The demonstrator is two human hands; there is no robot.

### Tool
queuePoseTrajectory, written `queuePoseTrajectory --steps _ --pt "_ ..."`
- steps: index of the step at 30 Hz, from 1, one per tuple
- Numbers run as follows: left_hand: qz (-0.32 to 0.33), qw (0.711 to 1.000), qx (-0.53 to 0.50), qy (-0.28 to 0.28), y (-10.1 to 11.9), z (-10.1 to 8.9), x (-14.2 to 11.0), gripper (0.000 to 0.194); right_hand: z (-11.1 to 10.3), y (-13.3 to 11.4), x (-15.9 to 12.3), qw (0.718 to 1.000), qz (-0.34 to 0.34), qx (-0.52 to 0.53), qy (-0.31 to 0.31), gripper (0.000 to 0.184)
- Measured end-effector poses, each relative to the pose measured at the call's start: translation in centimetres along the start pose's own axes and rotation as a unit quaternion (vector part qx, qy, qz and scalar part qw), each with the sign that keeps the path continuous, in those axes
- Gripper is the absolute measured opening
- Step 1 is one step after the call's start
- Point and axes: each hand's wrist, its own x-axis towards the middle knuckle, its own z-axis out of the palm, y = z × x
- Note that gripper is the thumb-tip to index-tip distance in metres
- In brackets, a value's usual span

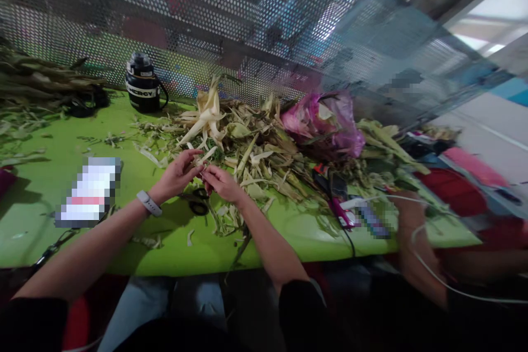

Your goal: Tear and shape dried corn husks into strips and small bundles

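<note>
Both hands meet above the near edge of a heap of dry corn husks (264, 143) on a green table. My left hand (179, 173), with a pale watch band on its wrist, is closed in a pinch on a pale strip of corn husk (210, 153) that sticks out past the fingertips. Close against it, my right hand (223, 182) is also closed, its thumb and fingers pressed together. What lies between the right fingertips is too small to make out. Just below the hands are the black handle loops of scissors (199, 207), partly hidden. A folded-back pale husk (209, 113) stands up behind.
A phone (88, 190) lies left on the green table (136, 256). Behind stands a black jug (142, 85) before a perforated metal screen (231, 27). A pink plastic bag (322, 124) rests on the husks. At right are another person's arm (416, 236), a second phone (373, 220) and a white cable.
</note>
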Motion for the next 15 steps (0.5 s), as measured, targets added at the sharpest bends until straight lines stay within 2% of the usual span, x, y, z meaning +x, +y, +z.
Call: queuePoseTrajectory --steps 4,10,12,15 --pt "0.006 1.0 0.012 -0.005 -0.6 -0.4 0.2 0.044 0.0 -0.5 -0.2 0.999 0.013 0.015 -0.039 0.035" --pt "0.022 0.999 0.036 -0.012 -0.4 -0.5 0.2 0.038 0.0 -0.7 -0.4 0.996 0.027 0.046 -0.067 0.031" --pt "0.018 0.999 0.022 -0.017 -0.1 -0.7 0.2 0.04 0.0 -0.7 -0.4 0.996 0.025 0.043 -0.067 0.029" --pt "0.001 0.999 -0.035 -0.035 0.6 -1.1 0.3 0.045 0.1 -0.6 -0.4 0.999 0.013 0.004 -0.036 0.026"
